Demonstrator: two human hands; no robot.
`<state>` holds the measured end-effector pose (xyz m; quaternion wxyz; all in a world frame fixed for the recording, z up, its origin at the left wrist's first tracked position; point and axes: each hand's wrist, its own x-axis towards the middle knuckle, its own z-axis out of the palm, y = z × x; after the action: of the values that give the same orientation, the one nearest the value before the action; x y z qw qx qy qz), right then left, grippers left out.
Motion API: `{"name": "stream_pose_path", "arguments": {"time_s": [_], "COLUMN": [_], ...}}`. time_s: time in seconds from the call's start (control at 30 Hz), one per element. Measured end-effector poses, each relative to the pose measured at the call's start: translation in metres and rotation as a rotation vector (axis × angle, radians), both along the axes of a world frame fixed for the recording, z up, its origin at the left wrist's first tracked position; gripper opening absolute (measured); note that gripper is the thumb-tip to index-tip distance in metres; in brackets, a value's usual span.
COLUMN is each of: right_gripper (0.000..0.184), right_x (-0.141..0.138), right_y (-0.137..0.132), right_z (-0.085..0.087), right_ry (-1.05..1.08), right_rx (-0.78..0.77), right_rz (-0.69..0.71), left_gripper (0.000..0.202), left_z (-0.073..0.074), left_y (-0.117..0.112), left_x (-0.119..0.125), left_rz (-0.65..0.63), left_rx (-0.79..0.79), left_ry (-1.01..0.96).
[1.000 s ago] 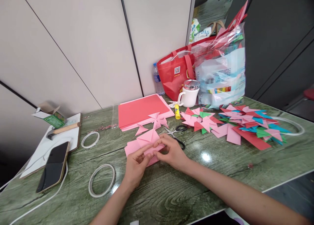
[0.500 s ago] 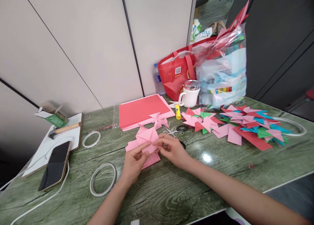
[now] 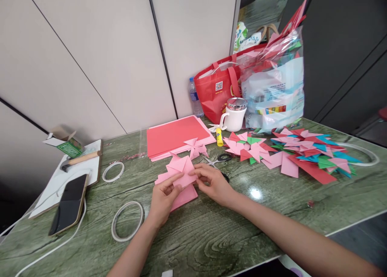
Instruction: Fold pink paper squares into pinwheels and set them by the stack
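Note:
A folded sheet of pink paper (image 3: 182, 167) is held between my two hands, its upper part showing a triangular flap. My left hand (image 3: 165, 192) pinches its lower left edge between thumb and fingers. From the other side, my right hand (image 3: 213, 184) grips the right edge with its fingertips. Under them lie more pink paper pieces (image 3: 188, 195), stacked on the table. A cut or folded pink shape (image 3: 196, 148) sits just beyond. Scissors (image 3: 222, 159) with black handles lie behind my right hand, which partly hides them.
Red and pink sheets (image 3: 177, 136) lie at the back, near a yellow glue stick (image 3: 219, 138) and a white mug (image 3: 235, 116). Folded coloured papers (image 3: 314, 148) are piled right. Two tape rolls (image 3: 113, 172), a phone (image 3: 69, 204) and a hammer (image 3: 80, 160) lie left.
The folded pink paper has tilted slightly between my hands, and more of the pink stack below it shows. Both hands keep their hold and have barely moved.

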<state>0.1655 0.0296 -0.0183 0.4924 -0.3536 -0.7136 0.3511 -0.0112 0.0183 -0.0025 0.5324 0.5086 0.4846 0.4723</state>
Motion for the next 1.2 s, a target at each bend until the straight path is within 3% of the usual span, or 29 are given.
{"name": "stream_pose_path", "arguments": {"time_s": [0.4,0.6,0.83,1.07,1.2], "right_gripper": [0.025,0.007,0.009,0.013,0.011], "right_x": [0.0,0.002,0.0,0.0,0.001], "right_y": [0.002,0.006,0.008,0.009,0.011], "right_z": [-0.001,-0.003,-0.007,-0.008,-0.01], "right_ry": [0.081,0.09,0.211,0.26,0.255], "right_rx": [-0.028,-0.106,-0.251,-0.343,-0.357], "right_rz": [-0.03,-0.114,-0.083,-0.053,-0.054], "left_gripper": [0.024,0.02,0.018,0.023,0.05], "left_z": [-0.001,-0.001,0.004,0.007,0.009], "left_y": [0.001,-0.001,-0.004,-0.003,-0.003], "left_x": [0.0,0.002,0.005,0.003,0.003], "left_rz": [-0.018,-0.056,-0.079,-0.13,-0.03], "left_rx": [-0.019,-0.045,-0.012,0.003,0.151], "left_ry": [-0.131,-0.167,-0.152,-0.046,-0.08]}}
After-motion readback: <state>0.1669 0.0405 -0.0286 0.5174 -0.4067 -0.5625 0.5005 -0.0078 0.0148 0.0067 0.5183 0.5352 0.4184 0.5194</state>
